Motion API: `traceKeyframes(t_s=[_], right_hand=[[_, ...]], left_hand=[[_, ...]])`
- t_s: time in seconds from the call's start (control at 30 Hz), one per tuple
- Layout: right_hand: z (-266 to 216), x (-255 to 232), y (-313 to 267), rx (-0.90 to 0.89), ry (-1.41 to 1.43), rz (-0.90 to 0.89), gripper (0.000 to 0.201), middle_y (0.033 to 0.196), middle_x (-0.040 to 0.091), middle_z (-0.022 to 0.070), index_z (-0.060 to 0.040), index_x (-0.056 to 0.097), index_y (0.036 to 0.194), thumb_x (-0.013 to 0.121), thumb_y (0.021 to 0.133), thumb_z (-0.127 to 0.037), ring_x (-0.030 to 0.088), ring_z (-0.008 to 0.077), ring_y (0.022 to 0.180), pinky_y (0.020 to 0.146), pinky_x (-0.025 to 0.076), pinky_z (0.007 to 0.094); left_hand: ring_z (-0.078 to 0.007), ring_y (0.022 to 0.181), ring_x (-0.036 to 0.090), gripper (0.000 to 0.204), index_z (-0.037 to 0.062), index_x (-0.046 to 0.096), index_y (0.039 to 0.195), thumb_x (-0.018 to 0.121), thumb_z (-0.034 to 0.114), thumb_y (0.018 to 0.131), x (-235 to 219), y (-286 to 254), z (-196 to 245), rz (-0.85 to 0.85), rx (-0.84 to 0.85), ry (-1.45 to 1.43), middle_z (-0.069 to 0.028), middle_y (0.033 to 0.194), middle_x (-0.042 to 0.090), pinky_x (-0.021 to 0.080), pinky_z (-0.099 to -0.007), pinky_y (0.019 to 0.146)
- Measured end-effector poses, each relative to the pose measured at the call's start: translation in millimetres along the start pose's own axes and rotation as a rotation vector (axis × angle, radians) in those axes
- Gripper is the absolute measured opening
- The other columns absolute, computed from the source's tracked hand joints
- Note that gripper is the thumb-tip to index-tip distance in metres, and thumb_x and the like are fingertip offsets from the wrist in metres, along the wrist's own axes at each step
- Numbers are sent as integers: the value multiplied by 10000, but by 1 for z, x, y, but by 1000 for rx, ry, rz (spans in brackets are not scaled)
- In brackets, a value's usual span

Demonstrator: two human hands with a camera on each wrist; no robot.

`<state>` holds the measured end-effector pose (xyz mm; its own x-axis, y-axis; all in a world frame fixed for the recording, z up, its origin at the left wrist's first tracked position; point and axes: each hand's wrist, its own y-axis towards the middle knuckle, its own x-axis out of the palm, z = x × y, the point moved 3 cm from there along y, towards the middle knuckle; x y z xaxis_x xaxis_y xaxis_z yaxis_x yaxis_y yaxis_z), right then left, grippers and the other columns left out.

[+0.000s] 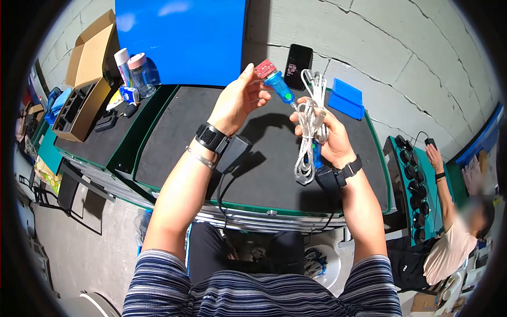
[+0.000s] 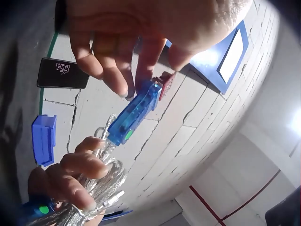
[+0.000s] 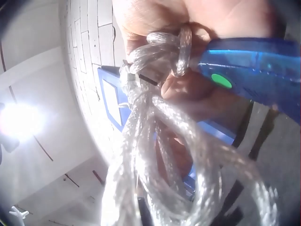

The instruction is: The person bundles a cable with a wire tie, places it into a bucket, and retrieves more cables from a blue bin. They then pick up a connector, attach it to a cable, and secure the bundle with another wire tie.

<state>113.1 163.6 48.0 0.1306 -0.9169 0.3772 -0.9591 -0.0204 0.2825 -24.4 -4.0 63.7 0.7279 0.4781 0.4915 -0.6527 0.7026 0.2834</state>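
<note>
A coiled cable with clear braided silver sleeving (image 1: 309,134) is gripped in my right hand (image 1: 334,138), tied round its middle. One end is a translucent blue connector (image 1: 280,89) with a green dot, pointing up and left. A small red circuit board (image 1: 265,68) sits on the tip of that connector. My left hand (image 1: 237,103) pinches the board's edge between thumb and forefinger, the other fingers loosely bent beside the connector (image 2: 134,113). A second blue connector (image 3: 254,68) on the cable hangs by my right palm.
A black phone (image 1: 298,66) and a blue plastic box (image 1: 346,99) stand by the wall behind the dark mat (image 1: 179,137). To the left are an open cardboard box (image 1: 87,100) and bottles (image 1: 140,74). Another person (image 1: 449,232) is at the right beside dark round items (image 1: 414,185).
</note>
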Motion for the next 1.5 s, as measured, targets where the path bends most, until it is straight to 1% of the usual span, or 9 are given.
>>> traceKeyframes(t_s=[0.13,0.2,0.33,0.73,0.93,1.0,1.13,1.3,1.5], right_hand=[[2,-7,2,12,26,88,386,1109,651,192,-29,510,1286,425,1006,-282,680,236,913,721,557,314],[5,-16,3,-3,51,140,377,1156,643,174,-39,518,1278,399,1021,-288,674,239,959,765,563,330],[8,-23,5,-50,241,198,371,1111,662,158,-40,544,1249,382,1028,-291,670,244,969,801,564,348],[16,-14,3,108,281,68,315,911,666,60,-71,570,1174,500,1002,-326,669,163,809,707,568,314],[1,2,-2,47,-99,35,373,964,634,80,-30,515,1245,493,1001,-311,646,175,918,815,515,296],[-1,3,-2,26,-93,77,371,988,631,74,-29,520,1238,497,1000,-313,639,169,938,814,513,293],[0,8,-1,7,-71,104,353,1074,630,52,-62,547,1202,542,982,-337,637,139,976,759,509,257],[9,1,2,38,-150,101,302,997,618,28,-52,560,1167,526,994,-297,607,108,891,739,487,234],[15,-26,3,-73,-425,362,274,878,622,-12,-47,650,1002,574,968,-307,558,60,775,713,448,226]], left_hand=[[-118,809,595,350,109,585,1155,514,406,984,-7,0,-13,211,-22,260,-37,954,633,483,-286,759],[-132,831,600,390,104,519,1273,601,290,940,-4,1,-18,230,196,804,-71,1021,625,499,-296,791],[-271,1147,543,645,127,518,1303,740,-1,711,43,-20,-12,-351,677,1345,-104,1202,546,451,-375,981],[-287,1207,474,465,156,687,1086,785,68,640,67,-35,-13,-435,804,1361,-96,1269,519,412,-413,1021],[-107,851,591,265,-8,627,1028,599,246,957,42,-34,19,12,424,356,-35,909,623,487,-254,717],[-84,724,597,351,1,636,1026,567,341,975,25,-25,19,-96,255,133,-26,852,640,472,-216,616],[-88,646,595,339,12,640,1014,563,338,970,22,-12,-13,96,1,303,-39,808,656,466,-210,548],[-112,801,652,337,-6,629,1105,519,295,1000,27,-9,-45,-110,-138,271,-62,944,682,553,-281,756],[-49,722,518,305,57,612,954,535,351,991,-7,7,-80,-170,-275,439,45,810,569,443,-217,692]])
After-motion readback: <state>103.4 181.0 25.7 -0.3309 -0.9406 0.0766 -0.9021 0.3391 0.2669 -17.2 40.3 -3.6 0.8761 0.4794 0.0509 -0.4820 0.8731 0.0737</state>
